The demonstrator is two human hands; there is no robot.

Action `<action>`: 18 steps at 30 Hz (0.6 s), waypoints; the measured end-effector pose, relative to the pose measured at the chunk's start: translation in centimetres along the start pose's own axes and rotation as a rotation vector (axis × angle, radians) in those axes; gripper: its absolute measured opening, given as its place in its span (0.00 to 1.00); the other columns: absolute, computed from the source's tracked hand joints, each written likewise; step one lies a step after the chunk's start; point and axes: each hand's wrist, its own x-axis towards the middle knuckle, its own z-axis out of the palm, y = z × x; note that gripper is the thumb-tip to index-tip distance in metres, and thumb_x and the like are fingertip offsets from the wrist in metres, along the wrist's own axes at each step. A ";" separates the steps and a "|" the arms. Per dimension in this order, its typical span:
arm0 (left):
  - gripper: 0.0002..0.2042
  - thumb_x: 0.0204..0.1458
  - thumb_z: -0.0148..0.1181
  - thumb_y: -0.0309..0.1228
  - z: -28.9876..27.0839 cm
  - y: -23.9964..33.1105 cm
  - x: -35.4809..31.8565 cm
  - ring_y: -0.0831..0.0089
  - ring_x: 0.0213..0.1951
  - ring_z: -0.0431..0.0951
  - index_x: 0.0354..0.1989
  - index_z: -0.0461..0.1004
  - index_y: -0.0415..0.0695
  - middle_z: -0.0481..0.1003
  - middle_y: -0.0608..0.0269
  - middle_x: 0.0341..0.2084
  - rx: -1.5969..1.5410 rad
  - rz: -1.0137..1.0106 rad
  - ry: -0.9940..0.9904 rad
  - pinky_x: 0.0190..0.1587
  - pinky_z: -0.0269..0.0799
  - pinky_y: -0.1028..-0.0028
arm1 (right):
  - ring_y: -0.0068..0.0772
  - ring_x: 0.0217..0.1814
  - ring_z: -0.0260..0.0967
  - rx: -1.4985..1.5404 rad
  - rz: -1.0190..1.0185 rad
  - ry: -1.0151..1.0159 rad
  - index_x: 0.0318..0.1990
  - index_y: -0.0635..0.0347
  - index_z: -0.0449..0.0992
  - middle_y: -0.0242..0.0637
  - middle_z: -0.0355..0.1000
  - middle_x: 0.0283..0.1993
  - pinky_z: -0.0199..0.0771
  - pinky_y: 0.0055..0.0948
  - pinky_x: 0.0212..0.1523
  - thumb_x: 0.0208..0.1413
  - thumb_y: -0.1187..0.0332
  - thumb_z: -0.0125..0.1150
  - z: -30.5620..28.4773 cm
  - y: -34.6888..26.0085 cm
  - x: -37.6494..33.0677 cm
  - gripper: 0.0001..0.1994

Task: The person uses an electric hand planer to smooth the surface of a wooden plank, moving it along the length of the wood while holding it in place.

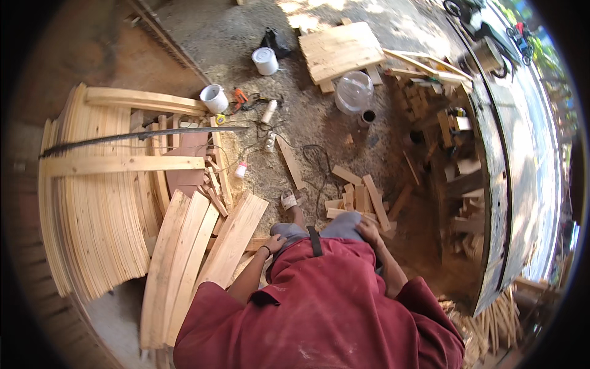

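My left hand (276, 242) lies against the left leg of my grey shorts (290, 232). It has a dark band at the wrist and holds nothing that I can see. On the other leg rests my right hand (369, 232), fingers laid over the cloth, also without an object. Close to my left arm, a wide pale plank (232, 240) slants forward, with longer boards (175, 264) beside it. In front of my right knee is a loose heap of short wood offcuts (362, 200).
A large stack of boards (98, 215) fills the left, crossed by a dark metal bar (141, 134). Ahead lie cables (316, 154), an orange power tool (240, 97), white buckets (265, 61) and a clear round container (354, 92). A long workbench (501, 166) bounds the right.
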 end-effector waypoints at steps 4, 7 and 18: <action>0.32 0.57 0.51 0.55 -2.8 -0.1 1.2 0.50 0.59 0.71 0.59 0.68 0.38 0.71 0.39 0.56 0.020 0.023 0.035 0.60 0.66 0.62 | 0.37 0.50 0.75 0.002 0.006 0.287 0.52 0.65 0.76 0.48 0.78 0.46 0.72 0.31 0.52 0.59 0.54 0.59 0.2 -10.5 -0.7 0.23; 0.35 0.56 0.52 0.56 -5.5 1.1 1.8 0.48 0.61 0.69 0.61 0.66 0.38 0.68 0.37 0.58 0.002 0.007 0.046 0.62 0.65 0.61 | 0.36 0.50 0.74 0.189 0.091 0.375 0.51 0.69 0.76 0.48 0.78 0.46 0.71 0.31 0.53 0.61 0.53 0.57 0.3 -11.8 0.5 0.24; 0.25 0.54 0.58 0.50 -13.1 3.0 7.5 0.63 0.45 0.80 0.52 0.74 0.43 0.80 0.52 0.42 -0.268 -0.135 0.266 0.51 0.73 0.69 | 0.31 0.25 0.71 -0.099 0.159 0.233 0.34 0.66 0.78 0.35 0.73 0.24 0.72 0.31 0.28 0.59 0.51 0.57 0.7 -1.6 10.6 0.21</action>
